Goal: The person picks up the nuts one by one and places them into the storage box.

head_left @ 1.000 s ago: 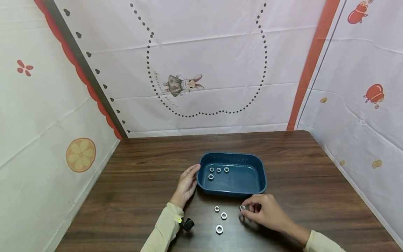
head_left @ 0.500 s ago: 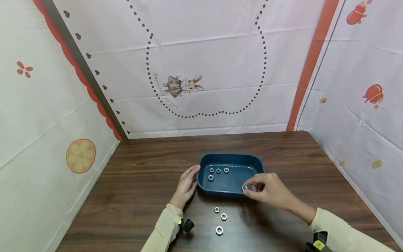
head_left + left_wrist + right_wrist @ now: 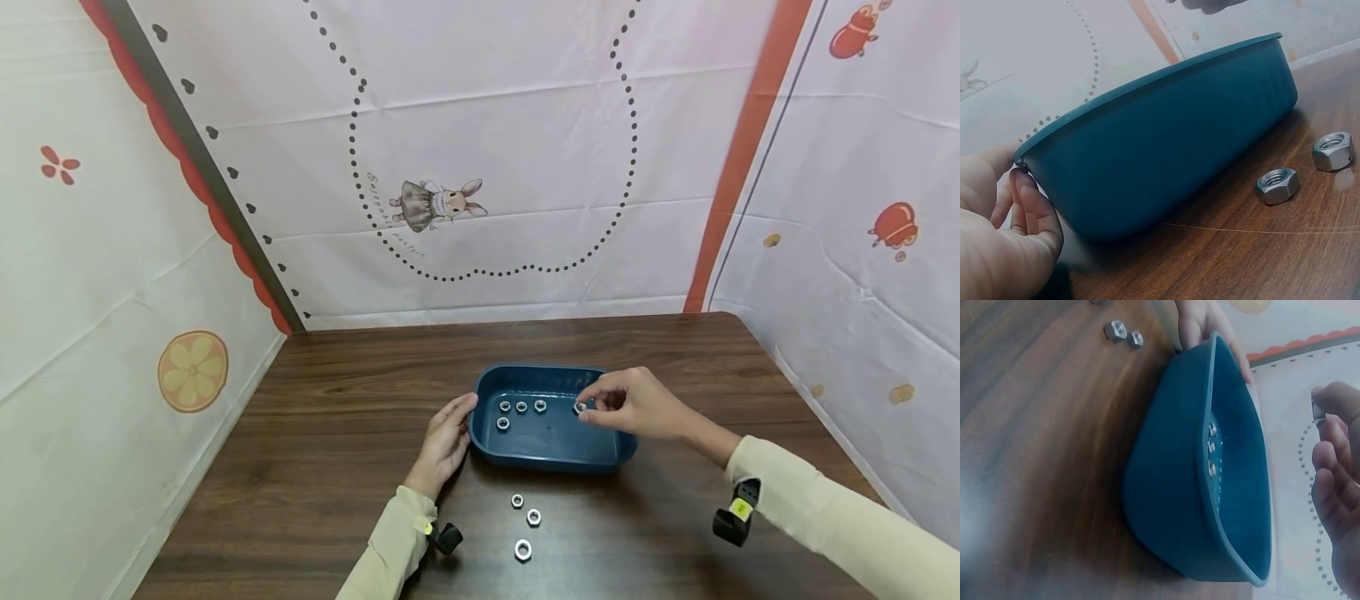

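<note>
The brown table is carrying everything here (image 3: 337,400), and the blue tray is sitting on it in front of me (image 3: 551,461). My left hand is steadying the tray's left end (image 3: 444,442), its fingers curling in under the rim and the thumb bearing on the edge. My right hand is hanging over the tray's right half, above the rim (image 3: 637,406), thumb and forefinger closing on one nut while the other fingers are curling loosely.

That held nut is hovering over the bare right part of the tray floor (image 3: 580,408). Four more nuts are lying inside: a row of three, its middle one here (image 3: 521,407), and a single one nearer me (image 3: 503,424). Three loose nuts are waiting on the table in front of the tray (image 3: 534,517).

I judge I am midway through bringing this nut in; the next move is calling for a gentle lowering, then a loosening pinch.

Compared with a second ago, my right hand is now holding the nut over the tray instead of down by its near side; the tray, my left hand and the other nuts are staying put.
</note>
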`<state>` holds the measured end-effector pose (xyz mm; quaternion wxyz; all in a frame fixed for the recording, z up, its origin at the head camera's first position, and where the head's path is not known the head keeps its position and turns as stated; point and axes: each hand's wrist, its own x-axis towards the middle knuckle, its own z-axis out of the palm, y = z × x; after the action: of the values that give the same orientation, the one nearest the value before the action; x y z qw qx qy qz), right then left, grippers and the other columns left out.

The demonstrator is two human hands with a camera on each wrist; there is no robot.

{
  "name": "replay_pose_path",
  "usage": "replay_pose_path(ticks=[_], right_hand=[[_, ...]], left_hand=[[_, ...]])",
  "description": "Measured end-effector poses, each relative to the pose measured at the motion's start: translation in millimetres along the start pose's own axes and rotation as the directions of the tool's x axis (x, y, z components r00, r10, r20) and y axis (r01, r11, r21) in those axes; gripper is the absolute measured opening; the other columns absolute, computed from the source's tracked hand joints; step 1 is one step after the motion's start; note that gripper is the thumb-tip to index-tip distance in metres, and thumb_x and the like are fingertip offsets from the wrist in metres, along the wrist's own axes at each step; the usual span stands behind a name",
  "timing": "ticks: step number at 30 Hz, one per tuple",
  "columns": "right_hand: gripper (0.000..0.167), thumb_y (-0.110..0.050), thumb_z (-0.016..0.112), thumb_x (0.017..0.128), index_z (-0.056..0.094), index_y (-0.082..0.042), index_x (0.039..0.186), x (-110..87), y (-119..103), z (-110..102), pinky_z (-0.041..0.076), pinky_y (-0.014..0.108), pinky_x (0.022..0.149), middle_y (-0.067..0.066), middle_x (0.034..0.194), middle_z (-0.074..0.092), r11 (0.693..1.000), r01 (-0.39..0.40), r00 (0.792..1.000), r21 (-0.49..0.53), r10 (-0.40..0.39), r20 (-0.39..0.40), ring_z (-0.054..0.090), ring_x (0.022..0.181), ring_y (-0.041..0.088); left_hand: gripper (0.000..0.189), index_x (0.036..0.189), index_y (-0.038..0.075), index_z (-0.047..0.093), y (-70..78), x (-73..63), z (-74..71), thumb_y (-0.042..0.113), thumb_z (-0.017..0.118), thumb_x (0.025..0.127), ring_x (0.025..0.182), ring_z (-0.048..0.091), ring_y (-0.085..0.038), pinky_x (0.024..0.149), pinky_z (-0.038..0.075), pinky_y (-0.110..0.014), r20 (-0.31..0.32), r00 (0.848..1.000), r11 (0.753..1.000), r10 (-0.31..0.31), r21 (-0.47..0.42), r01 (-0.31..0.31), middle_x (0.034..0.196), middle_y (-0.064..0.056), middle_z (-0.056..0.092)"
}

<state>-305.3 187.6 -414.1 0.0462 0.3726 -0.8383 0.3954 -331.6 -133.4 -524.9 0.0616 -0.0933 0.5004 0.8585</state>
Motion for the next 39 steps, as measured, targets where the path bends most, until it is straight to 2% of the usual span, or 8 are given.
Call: replay_pose_path(ticks=[6,12,17,23,30,39], right_hand=[[0.015,-0.02,0.081,0.09,0.08,-0.012,0.103,19.5,13.2,1.2,0.046,0.022,0.053,-0.012,0.069,0.058,0.998,0.048,0.995,0.028,-0.05,0.082,0.052,0.059,0.004],[0.02,-0.024,0.079,0.092,0.079,-0.011,0.107,42.6,26.3,6.0,0.045,0.023,0.054,-0.01,0.07,0.057,0.999,0.03,0.985,0.034,-0.035,0.172,0.051,0.058,0.006],[0.023,-0.023,0.078,0.093,0.079,-0.008,0.11,60.9,34.3,14.9,0.041,0.022,0.054,-0.01,0.068,0.056,1.0,-0.003,0.966,0.031,-0.005,0.258,0.049,0.058,0.005],[0.023,-0.022,0.077,0.093,0.079,-0.007,0.112,79.5,43.6,28.4,0.037,0.02,0.053,-0.01,0.065,0.055,0.998,0.017,0.944,0.054,-0.034,0.329,0.046,0.056,0.004],[0.024,-0.017,0.076,0.094,0.078,-0.002,0.112,91.2,55.9,44.3,0.036,0.019,0.049,-0.008,0.063,0.057,0.996,0.041,0.916,0.085,-0.072,0.395,0.044,0.052,0.002],[0.02,-0.016,0.076,0.094,0.078,-0.006,0.111,96.3,57.9,57.4,0.037,0.017,0.049,-0.01,0.063,0.059,0.998,0.05,0.876,0.046,-0.065,0.477,0.046,0.052,-0.001]], left_hand=[[0.008,0.107,0.01,0.07,0.6,0.4,0.2,0.012,0.067,0.1,0.082,0.059,-0.009,0.072,0.052,-0.019,-0.017,1.0,1.0,-0.004,0.011,0.005,0.098,0.0,0.065],[0.008,0.107,0.01,0.07,-0.3,-0.2,-0.3,0.013,0.068,0.099,0.082,0.059,-0.009,0.072,0.051,-0.019,-0.021,1.0,1.0,-0.009,0.017,0.009,0.098,0.0,0.065],[0.01,0.109,0.008,0.069,-0.9,-1.2,-0.7,0.013,0.068,0.099,0.081,0.06,-0.009,0.071,0.052,-0.019,-0.006,1.0,1.0,-0.012,0.022,0.012,0.096,0.001,0.065],[0.012,0.11,0.008,0.069,-0.9,-0.9,-0.5,0.013,0.068,0.099,0.081,0.06,-0.008,0.071,0.051,-0.019,-0.017,1.0,1.0,-0.009,0.025,0.01,0.097,0.002,0.065],[0.022,0.119,0.002,0.066,0.1,-3.0,-0.9,0.014,0.067,0.1,0.086,0.061,-0.009,0.075,0.052,-0.019,-0.001,1.0,1.0,0.003,0.031,-0.002,0.102,0.0,0.065],[0.021,0.116,0.003,0.068,-1.5,-3.8,-1.6,0.014,0.07,0.098,0.089,0.061,-0.01,0.076,0.053,-0.02,-0.004,1.0,1.0,0.011,0.018,-0.011,0.102,-0.001,0.065]])
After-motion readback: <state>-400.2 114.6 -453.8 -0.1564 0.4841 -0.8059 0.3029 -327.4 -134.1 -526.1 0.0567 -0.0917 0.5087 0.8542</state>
